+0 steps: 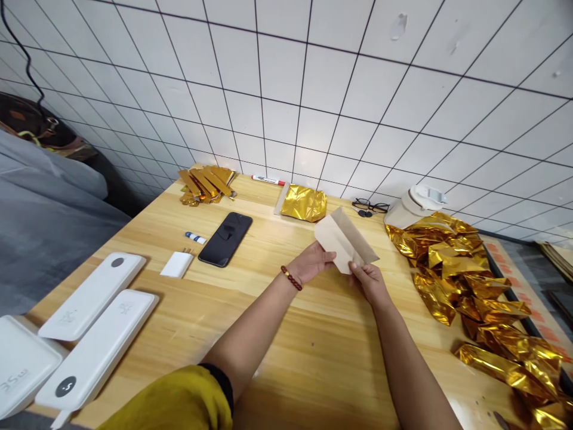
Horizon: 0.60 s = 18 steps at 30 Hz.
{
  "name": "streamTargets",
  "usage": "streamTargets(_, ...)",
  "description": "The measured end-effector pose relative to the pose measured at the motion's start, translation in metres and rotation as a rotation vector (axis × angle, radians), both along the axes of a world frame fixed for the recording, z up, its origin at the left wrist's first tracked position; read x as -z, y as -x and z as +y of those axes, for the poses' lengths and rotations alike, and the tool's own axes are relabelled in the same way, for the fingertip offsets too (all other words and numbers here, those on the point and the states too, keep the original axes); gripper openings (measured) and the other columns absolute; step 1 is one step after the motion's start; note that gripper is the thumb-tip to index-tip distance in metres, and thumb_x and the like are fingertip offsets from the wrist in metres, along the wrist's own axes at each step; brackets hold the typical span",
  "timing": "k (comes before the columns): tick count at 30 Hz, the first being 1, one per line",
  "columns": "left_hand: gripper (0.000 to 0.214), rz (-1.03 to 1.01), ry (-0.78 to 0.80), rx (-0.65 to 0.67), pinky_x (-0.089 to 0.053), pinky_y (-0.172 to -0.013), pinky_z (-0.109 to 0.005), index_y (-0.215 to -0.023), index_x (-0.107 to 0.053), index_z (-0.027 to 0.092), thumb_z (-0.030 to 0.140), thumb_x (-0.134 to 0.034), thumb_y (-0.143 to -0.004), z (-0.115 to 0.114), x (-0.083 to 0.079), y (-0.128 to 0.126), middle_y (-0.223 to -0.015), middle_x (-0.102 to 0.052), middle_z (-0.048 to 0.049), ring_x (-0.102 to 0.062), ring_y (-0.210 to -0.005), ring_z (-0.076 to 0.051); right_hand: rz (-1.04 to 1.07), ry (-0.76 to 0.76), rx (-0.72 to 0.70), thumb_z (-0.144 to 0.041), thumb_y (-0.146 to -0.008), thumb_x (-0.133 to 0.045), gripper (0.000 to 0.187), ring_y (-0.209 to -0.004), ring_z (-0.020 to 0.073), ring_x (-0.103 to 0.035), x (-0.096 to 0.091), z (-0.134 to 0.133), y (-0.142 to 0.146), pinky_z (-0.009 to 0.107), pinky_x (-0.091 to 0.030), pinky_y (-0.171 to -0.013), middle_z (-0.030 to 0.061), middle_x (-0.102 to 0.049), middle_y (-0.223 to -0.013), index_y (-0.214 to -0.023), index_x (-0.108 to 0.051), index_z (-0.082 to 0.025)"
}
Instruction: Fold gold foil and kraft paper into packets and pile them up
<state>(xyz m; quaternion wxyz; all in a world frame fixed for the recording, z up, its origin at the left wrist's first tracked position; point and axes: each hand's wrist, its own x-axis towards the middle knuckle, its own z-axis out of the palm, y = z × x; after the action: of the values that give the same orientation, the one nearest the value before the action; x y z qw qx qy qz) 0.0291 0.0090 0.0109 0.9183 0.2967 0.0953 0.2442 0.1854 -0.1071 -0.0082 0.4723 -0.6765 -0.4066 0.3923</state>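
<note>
Both hands hold a folded tan paper piece [344, 240] just above the wooden table [250, 334]. My left hand [312, 263], with a red bead bracelet on the wrist, grips its left edge. My right hand [369, 278] pinches its lower right corner. A crumpled gold foil sheet on a tan backing [304, 203] lies just beyond the paper. To the right, a heap of several crumpled gold foil pieces [465, 275] spreads along the table's right side.
A black phone [225, 238], a white charger plug [177, 264] and a small tube [196, 237] lie left of centre. White power banks [94, 295] sit at the near left. A stack of folded gold pieces [206, 184], a red marker [267, 180], glasses [369, 207] and a white container [414, 206] line the tiled wall.
</note>
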Motion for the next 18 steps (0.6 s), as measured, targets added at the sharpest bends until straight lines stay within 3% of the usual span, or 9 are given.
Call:
streamTargets(3,0.031,0.047,0.066,-0.113,-0.048,-0.095,-0.040,-0.097,-0.068,0.010,0.024,-0.077,-0.071,-0.001,0.004,-0.005,-0.099,-0.072,-0.0132,-0.066,-0.100,-0.026,-0.087,-0.018,-0.060,-0.061,-0.080,-0.058,0.056,-0.040,0.0075,-0.030,0.001,0.000,0.003,0.023,-0.021,-0.041,-0.0036,-0.036,-0.039,-0.047,-0.058,-0.016)
streamTargets(5,0.025,0.061,0.127,-0.187,-0.048,-0.096,-0.039,-0.095,-0.068,0.009,0.022,-0.073,-0.075,0.000,0.005,-0.007,-0.096,-0.073,-0.0124,-0.067,-0.098,-0.024,-0.101,-0.076,-0.024,-0.059,-0.078,-0.062,0.049,-0.044,0.0091,-0.039,0.003,0.002,0.004,0.023,-0.030,-0.044,-0.0023,-0.046,-0.045,-0.055,-0.062,-0.016)
streamTargets(7,0.023,0.069,0.170,-0.219,-0.048,-0.097,-0.038,-0.096,-0.068,0.009,0.020,-0.070,-0.077,0.003,0.006,-0.008,-0.095,-0.073,-0.0118,-0.068,-0.097,-0.023,-0.065,-0.174,0.028,-0.056,-0.076,-0.066,0.040,-0.056,0.0129,-0.053,0.005,0.004,0.003,0.025,-0.043,-0.054,0.0004,-0.060,-0.062,-0.083,-0.069,-0.017)
streamTargets(8,0.023,0.077,0.185,-0.233,-0.049,-0.097,-0.037,-0.098,-0.068,0.009,0.019,-0.070,-0.077,0.004,0.006,-0.008,-0.095,-0.073,-0.0114,-0.068,-0.097,-0.023,-0.046,-0.229,0.038,-0.054,-0.076,-0.068,0.045,-0.065,0.0152,-0.059,0.007,0.005,0.003,0.027,-0.048,-0.061,0.0021,-0.065,-0.074,-0.103,-0.067,-0.019)
streamTargets(11,0.027,0.108,0.206,-0.264,-0.049,-0.097,-0.038,-0.104,-0.067,0.010,0.017,-0.068,-0.078,0.005,0.006,-0.007,-0.097,-0.073,-0.0108,-0.068,-0.097,-0.022,-0.050,-0.332,0.019,-0.051,-0.079,-0.066,0.071,-0.092,0.0196,-0.063,0.010,0.005,0.000,0.034,-0.051,-0.083,0.0068,-0.065,-0.110,-0.141,-0.040,-0.027)
streamTargets(14,0.029,0.127,0.212,-0.248,-0.048,-0.098,-0.038,-0.107,-0.066,0.009,0.017,-0.066,-0.080,0.004,0.004,-0.007,-0.101,-0.073,-0.0120,-0.068,-0.097,-0.023,-0.121,-0.343,-0.013,-0.053,-0.081,-0.063,0.075,-0.106,0.0234,-0.060,0.012,0.004,-0.003,0.039,-0.048,-0.093,0.0104,-0.059,-0.128,-0.145,-0.036,-0.027)
streamTargets(18,0.028,0.108,0.245,-0.230,-0.047,-0.099,-0.038,-0.110,-0.065,0.009,0.019,-0.062,-0.083,0.005,0.003,-0.007,-0.102,-0.072,-0.0121,-0.067,-0.099,-0.022,-0.148,-0.339,-0.009,-0.051,-0.081,-0.063,0.075,-0.107,0.0238,-0.058,0.014,0.004,-0.005,0.041,-0.046,-0.096,0.0103,-0.057,-0.128,-0.146,-0.034,-0.027)
